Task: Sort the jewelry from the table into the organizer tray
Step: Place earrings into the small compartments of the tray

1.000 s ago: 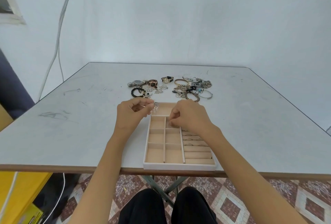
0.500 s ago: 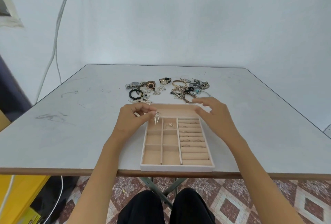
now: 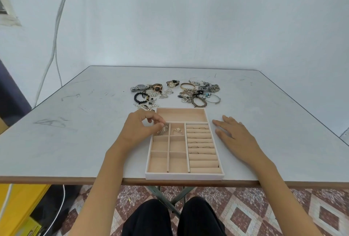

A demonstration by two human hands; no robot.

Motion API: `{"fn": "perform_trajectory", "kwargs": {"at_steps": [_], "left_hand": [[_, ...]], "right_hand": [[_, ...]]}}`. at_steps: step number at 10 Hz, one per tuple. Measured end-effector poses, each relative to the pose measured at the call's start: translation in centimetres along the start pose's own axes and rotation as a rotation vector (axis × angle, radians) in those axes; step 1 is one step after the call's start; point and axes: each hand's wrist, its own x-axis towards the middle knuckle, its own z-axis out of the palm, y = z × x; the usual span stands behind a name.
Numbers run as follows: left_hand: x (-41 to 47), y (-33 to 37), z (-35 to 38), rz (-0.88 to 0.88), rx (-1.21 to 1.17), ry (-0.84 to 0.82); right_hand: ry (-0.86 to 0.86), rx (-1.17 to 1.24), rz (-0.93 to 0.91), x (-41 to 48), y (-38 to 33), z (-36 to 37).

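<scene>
A beige organizer tray lies at the table's near edge, with small compartments on the left, ring rolls on the right and a long compartment at the back. My left hand pinches a silver fan-shaped brooch over the top-left small compartment. A pearl ring lies in the compartment beside it. Several thin rings sit in the ring rolls. My right hand rests flat on the table just right of the tray, fingers spread. A pile of watches, bracelets and chains lies beyond the tray.
The grey table is scuffed on its left half. White cables hang down the wall at far left. A yellow box stands on the floor under the left corner. My knees show below the table edge.
My right hand left the tray, swung out to the right and settled flat on the table. The left hand lowered the brooch toward the top-left compartment. The pearl ring now lies uncovered in the tray.
</scene>
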Motion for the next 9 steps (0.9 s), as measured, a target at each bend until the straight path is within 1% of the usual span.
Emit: {"fn": "perform_trajectory", "kwargs": {"at_steps": [1, 2, 3, 4, 7, 8, 9], "left_hand": [[0.04, -0.31, 0.0, 0.045, 0.026, -0.007], [0.16, -0.52, 0.07, 0.07, 0.092, 0.026], [0.13, -0.26, 0.23, 0.067, 0.13, 0.023], [0.2, -0.6, 0.41, 0.055, 0.122, -0.009], [0.44, -0.67, 0.36, 0.023, 0.086, -0.02], [0.32, -0.52, 0.37, 0.036, 0.079, -0.009], [0.3, -0.5, 0.19, 0.06, 0.018, 0.045]], "right_hand": [[0.001, -0.005, -0.003, 0.03, 0.19, 0.1], [0.006, -0.013, -0.005, 0.11, 0.24, 0.2], [0.017, -0.011, -0.002, 0.06, 0.24, 0.26], [0.018, -0.012, 0.0, 0.08, 0.25, 0.32], [0.019, -0.006, -0.006, -0.06, 0.13, 0.19], [0.014, -0.012, -0.003, -0.02, 0.15, 0.22], [0.015, -0.007, -0.004, -0.06, 0.11, 0.21]]}}
